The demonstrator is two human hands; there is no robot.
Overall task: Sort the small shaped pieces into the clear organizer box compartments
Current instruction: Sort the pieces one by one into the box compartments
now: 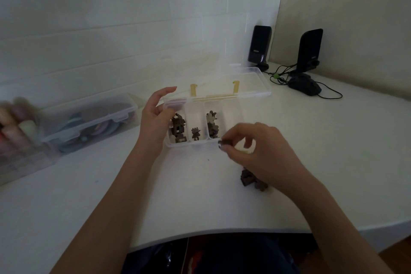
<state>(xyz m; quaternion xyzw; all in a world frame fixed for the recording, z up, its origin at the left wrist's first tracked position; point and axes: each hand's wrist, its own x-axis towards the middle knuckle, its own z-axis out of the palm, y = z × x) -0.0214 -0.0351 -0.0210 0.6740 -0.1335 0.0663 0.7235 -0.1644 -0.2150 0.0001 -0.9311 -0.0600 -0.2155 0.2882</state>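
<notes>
Taking the clear plastic organizer box (pixel 201 143) with its lid (pixel 251 82) thrown back as the landmark, far to its left at the frame edge stands a blurred cluster of pastel bottles (pixel 15 122), and between those and the organizer sits a closed translucent storage case (pixel 89 121) holding coloured round items. All of this rests on the white table (pixel 155 196). The left hand (pixel 155 115) lies against the organizer's left wall, fingers loosely spread and relaxed, thumb raised toward the lid hinge, gripping nothing that can be seen. Inside the organizer, the leftmost compartment holds a heap of dark brown blocky pieces (pixel 178 128), the next compartment to the right holds a single small brown figure-shaped piece (pixel 195 133), and the third holds pale and brown flower-shaped pieces (pixel 212 123). At the organizer's front right corner, the right hand (pixel 255 149) has its fingers curled, pinching a small dark brown piece (pixel 225 142) between thumb and fingertips just above the front rim. Nearer the person than the organizer and to its right, partly hidden under the right wrist, lies a small pile of unsorted brown pieces (pixel 251 180). Beyond the organizer to the right, by the wall, stand two black speakers (pixel 259 45) and a black computer mouse (pixel 304 84) with trailing cables.
</notes>
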